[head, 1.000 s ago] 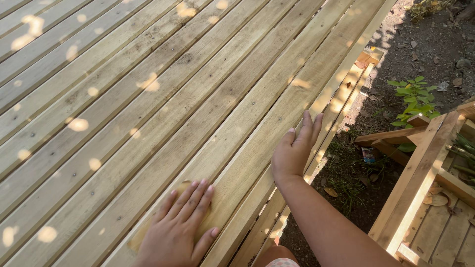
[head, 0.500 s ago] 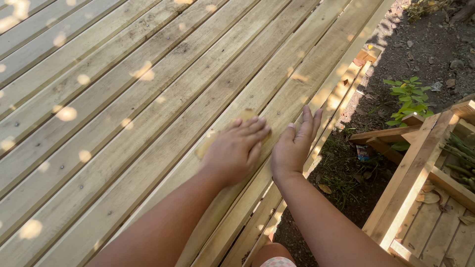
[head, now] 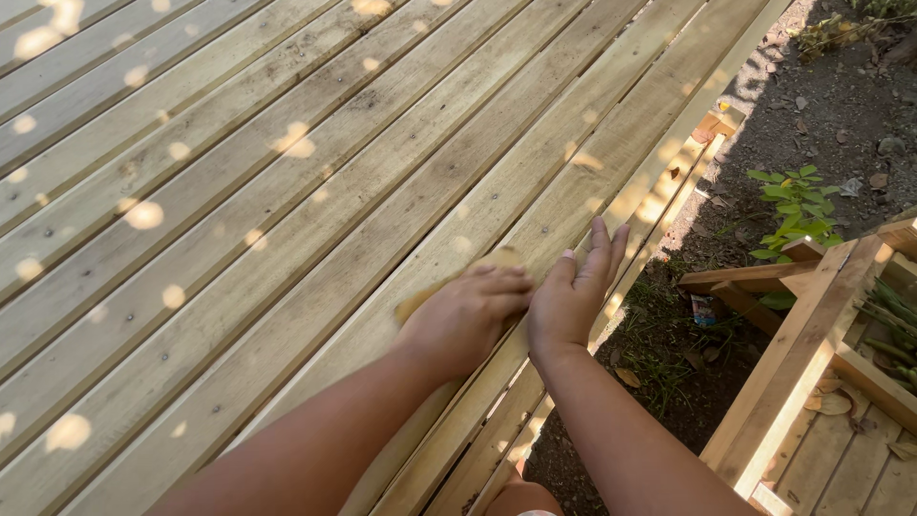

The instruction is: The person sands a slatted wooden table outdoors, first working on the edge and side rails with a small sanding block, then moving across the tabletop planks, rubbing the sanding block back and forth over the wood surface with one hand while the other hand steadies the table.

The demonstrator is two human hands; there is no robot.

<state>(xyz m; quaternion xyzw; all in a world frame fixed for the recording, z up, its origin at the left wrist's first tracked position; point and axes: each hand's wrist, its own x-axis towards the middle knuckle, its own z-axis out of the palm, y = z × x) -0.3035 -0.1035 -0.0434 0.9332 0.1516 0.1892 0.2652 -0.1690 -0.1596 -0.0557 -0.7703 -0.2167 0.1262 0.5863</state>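
Left hand [head: 468, 311] lies palm-down on a yellowish sanding pad [head: 497, 259], fingers curled over it and pressing it flat to the deck board [head: 382, 325]. Only the pad's far tip and its left edge show past the knuckles. The pad sits directly under that hand, so the left is the nearer of the two. The pad's long axis appears to run with the board's grain, near-left to far-right.

Right hand [head: 573, 291] rests just beside it on the right, open and flat on the neighbouring board, fingers pointing far-right, holding nothing. The two hands are almost touching.

Surface: pale timber decking [head: 239, 191], narrow gaps between boards, dappled sun. Deck edge runs just right of the hands; beyond it bare soil [head: 821, 105], a small green plant [head: 793, 205], and a wooden frame [head: 802, 354] at near right.
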